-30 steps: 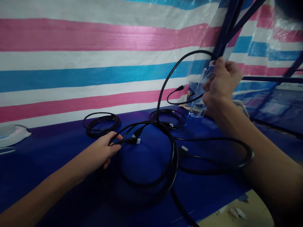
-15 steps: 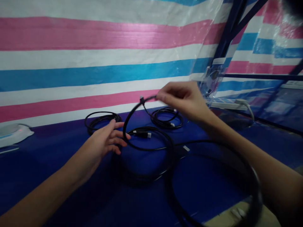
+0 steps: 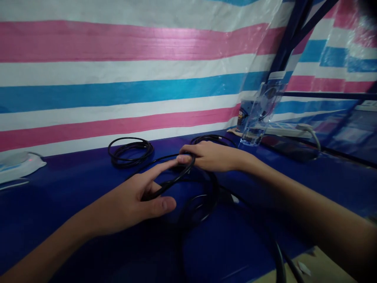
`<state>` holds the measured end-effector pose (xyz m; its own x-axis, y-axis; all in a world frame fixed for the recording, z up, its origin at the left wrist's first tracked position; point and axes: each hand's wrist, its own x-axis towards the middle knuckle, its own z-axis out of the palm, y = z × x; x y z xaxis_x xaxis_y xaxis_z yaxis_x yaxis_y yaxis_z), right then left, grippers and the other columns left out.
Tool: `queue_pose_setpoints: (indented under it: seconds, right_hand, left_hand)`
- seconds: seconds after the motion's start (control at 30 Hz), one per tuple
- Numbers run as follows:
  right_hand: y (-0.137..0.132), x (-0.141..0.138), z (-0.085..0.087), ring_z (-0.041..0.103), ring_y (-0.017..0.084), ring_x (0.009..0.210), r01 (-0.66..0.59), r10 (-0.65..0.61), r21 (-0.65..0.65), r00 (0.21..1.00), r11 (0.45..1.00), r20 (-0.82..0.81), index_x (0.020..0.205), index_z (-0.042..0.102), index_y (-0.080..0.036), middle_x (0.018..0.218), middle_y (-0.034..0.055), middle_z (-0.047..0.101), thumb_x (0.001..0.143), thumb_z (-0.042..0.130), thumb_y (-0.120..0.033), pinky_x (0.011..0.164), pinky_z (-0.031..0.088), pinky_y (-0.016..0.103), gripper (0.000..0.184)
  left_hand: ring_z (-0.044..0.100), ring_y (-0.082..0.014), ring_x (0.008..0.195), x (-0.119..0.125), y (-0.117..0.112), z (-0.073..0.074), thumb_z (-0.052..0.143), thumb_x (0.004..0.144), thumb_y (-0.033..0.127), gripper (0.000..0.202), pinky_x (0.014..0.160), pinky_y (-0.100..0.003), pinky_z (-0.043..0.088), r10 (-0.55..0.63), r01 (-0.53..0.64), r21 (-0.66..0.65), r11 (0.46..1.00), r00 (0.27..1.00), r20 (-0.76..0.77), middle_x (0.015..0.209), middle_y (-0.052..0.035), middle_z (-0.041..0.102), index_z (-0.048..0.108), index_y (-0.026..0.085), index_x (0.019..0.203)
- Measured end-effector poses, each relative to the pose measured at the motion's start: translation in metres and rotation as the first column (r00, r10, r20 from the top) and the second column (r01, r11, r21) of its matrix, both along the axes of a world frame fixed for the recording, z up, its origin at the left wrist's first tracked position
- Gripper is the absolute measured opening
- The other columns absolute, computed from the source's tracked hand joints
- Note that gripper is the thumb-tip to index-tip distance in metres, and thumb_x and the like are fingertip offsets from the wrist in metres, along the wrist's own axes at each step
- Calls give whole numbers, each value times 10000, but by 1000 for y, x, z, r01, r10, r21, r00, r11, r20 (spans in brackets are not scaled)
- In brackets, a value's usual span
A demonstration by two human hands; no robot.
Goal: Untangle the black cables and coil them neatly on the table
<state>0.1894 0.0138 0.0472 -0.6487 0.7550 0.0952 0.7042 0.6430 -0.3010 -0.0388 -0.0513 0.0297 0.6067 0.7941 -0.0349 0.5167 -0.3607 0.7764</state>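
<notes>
A thick black cable point(image 3: 174, 181) arcs between my two hands above the blue table. My left hand point(image 3: 129, 202) has the cable lying in its crook, the lower fingers curled behind it, its thumb lifted apart and its index finger reaching toward my right fingertips. With bent fingers, my right hand point(image 3: 210, 155) grips the same cable at its upper bend. More loops of it hang or lie below and right, and a connector with a pale end point(image 3: 235, 199) shows beside them. Two coiled black cables lie behind: one at left point(image 3: 131, 153), the other partly covered by my right hand point(image 3: 210, 136).
A clear plastic bottle point(image 3: 255, 127) and a patterned cup point(image 3: 244, 114) stand at the back right, near a white power strip point(image 3: 290, 129) and a dark flat object point(image 3: 290, 148). A white device point(image 3: 22, 165) sits at far left. Striped sheeting point(image 3: 118, 94) hangs behind the table.
My right hand has come down and left, bringing the cable end toward my left hand. My left hand has turned, and the cable now runs through it in a smaller loop.
</notes>
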Motion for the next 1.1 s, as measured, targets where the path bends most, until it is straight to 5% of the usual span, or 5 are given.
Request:
queue_pose_setpoints:
  seconds: [0.4, 0.57, 0.63, 0.8, 1.1]
  right_hand:
    - [-3, -9, 3, 618, 127, 692, -318, -26, -203, 483, 926, -875, 931, 508, -160, 763, 32, 637, 838, 535, -243, 688, 483, 287, 128]
    - [-15, -17, -1, 521, 81, 554, -106, 101, 38, 690, 994, -717, 1204, 418, -179, 733, -15, 549, 896, 447, -208, 540, 421, 226, 310]
    - [-15, -20, -7, 494, 84, 574, -13, 120, 160, 722, 987, -682, 1157, 494, -160, 734, 0, 527, 915, 420, -245, 525, 393, 224, 267]
    - [-14, -23, -12, 513, 112, 706, 36, 165, 267, 706, 963, -688, 1117, 533, -143, 820, 35, 566, 925, 395, -253, 593, 393, 242, 261]
    - [-16, -22, -10, 559, 162, 682, -218, 208, 8, 940, 976, 271, 936, 628, -120, 857, 92, 637, 857, 484, -298, 565, 348, 264, 242]
  left_hand:
    - [575, -180, 778, -2, 0, -5, 420, 852, 571, 413, 708, -284, 429, -184, 316, 597, 738, 944, -273, 878, -24, 646, 620, 233, 980]
    - [560, -146, 939, -26, 26, 12, 585, 820, 397, 337, 775, -233, 446, 257, -624, 538, 567, 754, 605, 1094, -29, 592, 559, 243, 1118]
    - [598, -156, 853, -25, 29, 16, 687, 716, 409, 510, 680, -234, 476, 392, -678, 279, 680, 658, 643, 1083, -56, 598, 522, 224, 1162]
    - [477, -123, 355, -5, 12, 17, 512, 773, 517, 450, 323, -234, 345, 377, -332, -208, 920, 893, 246, 699, -6, 623, 508, 235, 1125]
    - [567, -205, 641, 7, 14, -20, 499, 772, 506, 307, 517, -263, 293, 358, -239, 320, 917, 845, -397, 694, -18, 613, 611, 229, 843]
